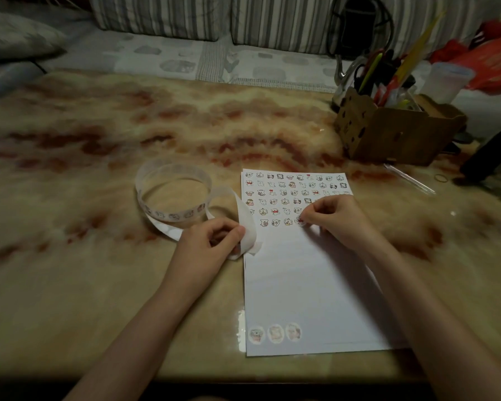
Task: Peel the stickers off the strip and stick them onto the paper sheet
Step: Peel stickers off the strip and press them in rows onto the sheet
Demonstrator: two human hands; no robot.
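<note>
I am setting a sticker [300, 221] down on the paper sheet [301, 285] with my right hand [334, 215], while my left hand [211, 241] is gripping the strip [248, 227].

The sticker is lying at the left tip of my right thumb and forefinger, which are drawn close together and pinching its edge. It is going fourth in the sixth row, so the next free place is to its right, under my curled knuckles. My right forearm is reaching in from the lower right, crossing the sheet's bare lower part. The strip is sitting left of the sheet on the table [99, 169], nearer my left hand, its coil standing on edge. Its loose tail is running toward me over the sheet's left edge. My left fingers are curling round that tail, thumb on top, wrist resting low.
</note>
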